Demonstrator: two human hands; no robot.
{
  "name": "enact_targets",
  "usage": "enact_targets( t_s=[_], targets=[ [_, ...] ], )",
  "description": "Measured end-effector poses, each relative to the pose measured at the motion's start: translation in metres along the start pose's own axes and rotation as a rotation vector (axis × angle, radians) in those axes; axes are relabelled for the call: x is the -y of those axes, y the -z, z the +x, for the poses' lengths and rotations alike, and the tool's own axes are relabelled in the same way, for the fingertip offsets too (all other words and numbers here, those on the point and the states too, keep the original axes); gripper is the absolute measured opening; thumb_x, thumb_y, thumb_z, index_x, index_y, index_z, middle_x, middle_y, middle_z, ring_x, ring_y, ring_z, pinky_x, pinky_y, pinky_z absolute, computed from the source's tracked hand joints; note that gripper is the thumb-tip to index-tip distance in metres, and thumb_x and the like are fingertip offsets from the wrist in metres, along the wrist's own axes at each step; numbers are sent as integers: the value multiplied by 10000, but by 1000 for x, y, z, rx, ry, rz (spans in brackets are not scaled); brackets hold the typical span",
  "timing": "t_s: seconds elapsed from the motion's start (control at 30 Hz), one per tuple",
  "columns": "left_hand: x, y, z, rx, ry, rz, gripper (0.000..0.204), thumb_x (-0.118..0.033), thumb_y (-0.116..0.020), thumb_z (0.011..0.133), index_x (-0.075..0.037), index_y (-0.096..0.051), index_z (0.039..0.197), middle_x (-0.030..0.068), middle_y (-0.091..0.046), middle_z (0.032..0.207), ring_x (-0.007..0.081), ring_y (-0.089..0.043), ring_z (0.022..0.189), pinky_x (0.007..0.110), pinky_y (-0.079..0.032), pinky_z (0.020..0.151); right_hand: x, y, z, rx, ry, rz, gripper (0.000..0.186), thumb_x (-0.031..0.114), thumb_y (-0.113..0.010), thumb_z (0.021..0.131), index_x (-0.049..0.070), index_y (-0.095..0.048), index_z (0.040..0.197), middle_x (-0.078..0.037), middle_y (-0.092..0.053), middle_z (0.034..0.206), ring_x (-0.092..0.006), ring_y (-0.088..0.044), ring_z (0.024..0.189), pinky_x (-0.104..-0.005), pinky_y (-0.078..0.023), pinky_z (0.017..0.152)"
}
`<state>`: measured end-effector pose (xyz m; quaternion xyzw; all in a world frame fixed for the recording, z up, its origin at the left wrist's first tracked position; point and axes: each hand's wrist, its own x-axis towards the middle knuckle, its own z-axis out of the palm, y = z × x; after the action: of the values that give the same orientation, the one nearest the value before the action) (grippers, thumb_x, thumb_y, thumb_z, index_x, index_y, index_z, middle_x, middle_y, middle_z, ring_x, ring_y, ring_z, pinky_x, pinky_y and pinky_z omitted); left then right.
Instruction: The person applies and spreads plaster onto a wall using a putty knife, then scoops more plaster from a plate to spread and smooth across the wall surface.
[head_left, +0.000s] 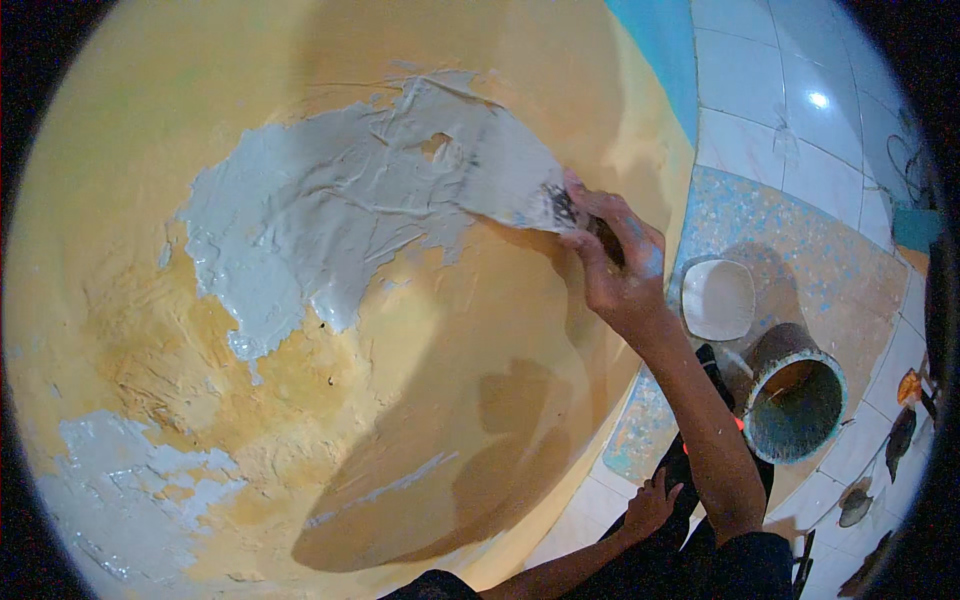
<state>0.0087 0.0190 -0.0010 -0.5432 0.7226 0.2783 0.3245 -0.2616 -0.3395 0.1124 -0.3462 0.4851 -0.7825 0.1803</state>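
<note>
Scraper (515, 180) sitting between right-hand fingers (620, 217), putty patch (330, 200) lying on wall (130, 130) left of them, smaller patch (115, 500) lying farther lower-left, tub (717, 300) and bucket (780, 345) standing on board (840, 240) lower-right.

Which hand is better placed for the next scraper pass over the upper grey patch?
Probably the right hand: it grips the scraper, which meets that grey patch on the yellow surface. The left hand rests against dark clothing, away from the scraper.
</note>
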Motion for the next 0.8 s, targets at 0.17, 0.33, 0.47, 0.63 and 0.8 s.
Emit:
enact_targets(
  t_s=[0.17, 0.33, 0.47, 0.63, 0.8],
  targets=[
    [3, -5, 3, -71, -28, -18, 630, -535, -462, 968, -11, -489, 1316, 258, -641, 872, 404, -669, 706, 498, -562, 545, 30, 15, -7, -68, -1, -47, 366, -1, -610, 904, -32, -540, 1262, -153, -674, 1030, -110, -595, 753, -242, -490, 648],
    [3, -10, -1, 62, 12, 2, 643, -533, -464, 966, -2, -472, 1329, 274, -633, 911, 410, -670, 743, 506, -568, 594, 77, 14, 7, 0, -328, 99, 376, 53, -623, 924, 10, -521, 1284, -91, -673, 876, -57, -583, 664, -238, -469, 541],
    [0, -17, -1, 66, 21, -24, 644, -533, -465, 965, -5, -461, 1335, 275, -628, 929, 412, -667, 761, 510, -567, 608, 104, -4, 6, 4, -366, 177, 372, 95, -659, 917, 23, -528, 1257, -53, -646, 722, -59, -563, 551, -240, -451, 471],
    [-1, -24, 0, 71, 45, -32, 646, -533, -466, 964, -9, -447, 1343, 275, -622, 950, 414, -664, 783, 514, -566, 625, 149, -4, -22, 130, -569, 294, 400, 85, -679, 905, 17, -499, 1256, -65, -653, 678, -102, -612, 524, -236, -463, 466],
    [-3, -27, -4, 80, 56, -32, 649, -532, -467, 963, -13, -434, 1351, 276, -615, 972, 416, -660, 805, 518, -565, 642, 138, 4, 1, -47, -608, 278, 382, 85, -703, 886, 4, -518, 1210, -62, -637, 640, -80, -592, 532, -202, -420, 469]
  ],
)
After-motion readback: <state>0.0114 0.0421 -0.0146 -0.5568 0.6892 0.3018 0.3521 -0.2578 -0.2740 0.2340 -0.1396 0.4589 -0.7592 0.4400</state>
